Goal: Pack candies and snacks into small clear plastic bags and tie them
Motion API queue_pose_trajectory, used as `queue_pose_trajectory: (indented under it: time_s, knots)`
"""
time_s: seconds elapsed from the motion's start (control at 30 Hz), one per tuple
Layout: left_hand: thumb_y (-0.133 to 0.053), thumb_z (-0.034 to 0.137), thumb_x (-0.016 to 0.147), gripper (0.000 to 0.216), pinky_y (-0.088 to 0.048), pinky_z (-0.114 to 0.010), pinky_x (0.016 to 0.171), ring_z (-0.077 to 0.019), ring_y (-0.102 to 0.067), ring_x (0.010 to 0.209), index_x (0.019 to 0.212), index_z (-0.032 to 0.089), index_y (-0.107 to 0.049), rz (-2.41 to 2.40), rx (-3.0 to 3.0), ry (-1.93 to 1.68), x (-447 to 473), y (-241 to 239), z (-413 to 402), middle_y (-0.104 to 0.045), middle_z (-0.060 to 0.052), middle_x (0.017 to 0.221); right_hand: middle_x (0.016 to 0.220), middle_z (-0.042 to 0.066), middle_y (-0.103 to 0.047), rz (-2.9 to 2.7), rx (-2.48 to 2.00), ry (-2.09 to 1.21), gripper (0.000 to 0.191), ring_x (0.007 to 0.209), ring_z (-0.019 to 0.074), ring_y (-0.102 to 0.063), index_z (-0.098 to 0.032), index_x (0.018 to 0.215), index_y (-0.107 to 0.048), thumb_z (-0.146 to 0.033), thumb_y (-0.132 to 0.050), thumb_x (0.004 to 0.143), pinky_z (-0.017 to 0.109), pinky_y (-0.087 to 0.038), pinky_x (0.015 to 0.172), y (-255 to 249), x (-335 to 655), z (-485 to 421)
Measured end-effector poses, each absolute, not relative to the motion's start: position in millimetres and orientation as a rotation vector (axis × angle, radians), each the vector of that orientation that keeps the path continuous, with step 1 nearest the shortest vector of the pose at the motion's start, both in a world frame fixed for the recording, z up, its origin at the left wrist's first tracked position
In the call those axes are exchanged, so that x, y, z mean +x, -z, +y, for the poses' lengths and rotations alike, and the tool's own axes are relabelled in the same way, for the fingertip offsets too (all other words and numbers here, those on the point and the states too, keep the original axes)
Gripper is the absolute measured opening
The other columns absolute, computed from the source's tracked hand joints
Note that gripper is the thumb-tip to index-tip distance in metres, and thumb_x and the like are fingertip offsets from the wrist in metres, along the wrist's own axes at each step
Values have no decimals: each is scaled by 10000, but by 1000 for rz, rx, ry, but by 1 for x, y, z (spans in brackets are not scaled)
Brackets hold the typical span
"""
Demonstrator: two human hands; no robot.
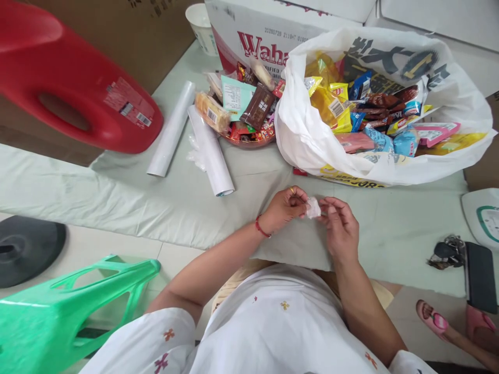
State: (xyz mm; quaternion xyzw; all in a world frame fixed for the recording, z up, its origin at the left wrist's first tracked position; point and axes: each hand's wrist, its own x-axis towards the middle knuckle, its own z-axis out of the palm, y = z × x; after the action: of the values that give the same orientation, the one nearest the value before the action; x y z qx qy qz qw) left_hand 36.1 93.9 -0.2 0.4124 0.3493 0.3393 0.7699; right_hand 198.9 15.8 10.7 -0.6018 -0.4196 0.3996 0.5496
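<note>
"Pinching a small wrapper (313,208), the left hand (287,209) has its thumb and fingertips clamped together on the left edge. And how is the right hand (342,228)?"

"Its fingers are curled, with little space to the thumb, and they come to the right edge of the wrapper. Whether this second grip is clamped, I cannot tell."

"How does the wrapper look?"

"It is whitish, half transparent and crumpled. The fingers cover its two ends, so I cannot say if something is inside. It is between the hands, over the near part of the worktop (409,223), which has a pale green cloth."

"What is around it?"

"Just beyond the hands, a big white plastic bag (293,136) stands, filled with colourful snack packets (341,106). It blocks the view of the worktop behind it. To its left is a reddish bowl (249,143), also heaped with snacks."

"And farther out?"

"Two white rolls (212,150) lie left of the bowl, and a large red jug (150,122) is at the far left. On the right, well apart from the hands, I see a bunch of keys (448,253) beside a dark flat object (480,278)."
</note>
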Motion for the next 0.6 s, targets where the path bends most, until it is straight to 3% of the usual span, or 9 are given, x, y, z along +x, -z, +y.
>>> queue_pose_trajectory:
  time_s: [0.07,0.17,0.37,0.6]
  knots:
    - [-852,379,723,384,-466,-239,617,-91,-578,586,902,161,-591,772,924,-740,36,0,95,-623,31,667,945,46,-726,-902,-1482,-1100,308,769,160,-663,-226,1052,-729,-502,-706,919,281,-590,614,-10,199,14]
    - [-823,374,750,378,-455,-234,641,-100,-576,655,963,171,-586,860,1022,-828,37,-4,93,-628,19,738,724,-4,-657,-899,-1557,-1160,330,597,117,-573,-201,889,-720,-525,-771,855,239,-531,513,-11,199,15]
    - [-796,477,800,361,-371,-232,586,-86,-458,619,869,179,-605,864,1342,-818,39,-7,86,-553,37,734,719,-17,-645,-915,-1538,-1015,295,614,113,-577,-211,906,-715,-506,-736,893,240,-535,551,-18,191,18]
    - [-719,585,858,433,-376,-236,576,-86,-462,587,836,187,-549,741,1075,-818,36,-2,95,-520,51,654,706,-25,-628,-677,-1425,-1095,331,571,91,-520,-218,837,-662,-517,-804,827,211,-442,502,-20,194,21]
